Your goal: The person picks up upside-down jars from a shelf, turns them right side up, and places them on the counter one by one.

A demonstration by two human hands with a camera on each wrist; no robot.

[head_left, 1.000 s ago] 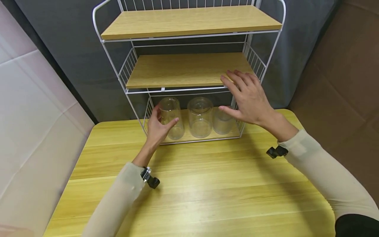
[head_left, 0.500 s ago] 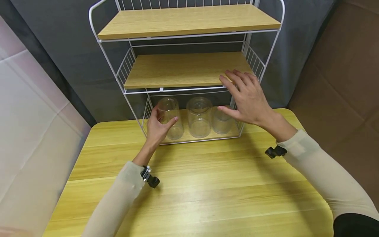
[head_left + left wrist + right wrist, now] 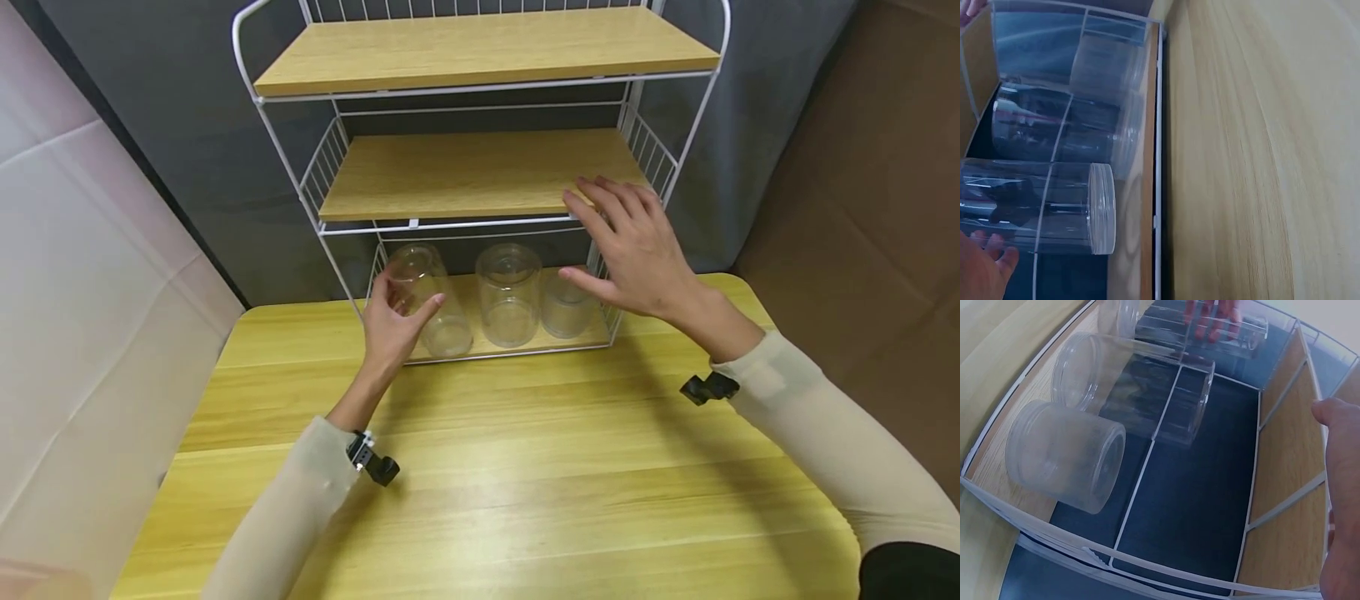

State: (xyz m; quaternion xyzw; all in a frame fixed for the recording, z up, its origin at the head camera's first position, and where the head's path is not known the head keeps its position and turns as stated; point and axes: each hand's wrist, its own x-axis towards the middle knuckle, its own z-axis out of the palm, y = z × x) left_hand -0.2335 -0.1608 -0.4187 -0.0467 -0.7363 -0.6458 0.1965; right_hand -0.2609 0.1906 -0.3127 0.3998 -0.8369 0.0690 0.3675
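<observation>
My left hand (image 3: 392, 329) holds a tall clear jar (image 3: 447, 333) on the left of the bottom shelf, thumb on the near side and fingers round the far side. The jar's top leans left. In the left wrist view its ridged lid (image 3: 1102, 209) faces down, close over the shelf board. Beside it stand a wider clear jar (image 3: 508, 300) and a short frosted jar (image 3: 566, 312). My right hand (image 3: 637, 254) rests at the right front corner of the middle shelf (image 3: 480, 175), its fingers extended over the board and its thumb spread below.
A white wire rack (image 3: 288, 167) with wooden boards stands at the back of the table (image 3: 480, 467). Its top shelf (image 3: 480, 54) overhangs the others. The front rail (image 3: 1157, 187) runs along the bottom shelf, and wire sides (image 3: 651, 150) close the ends.
My left hand has shifted slightly left, and the tall jar has gone from nearly upright to tilted, its top to the left. The right hand stays at the middle shelf.
</observation>
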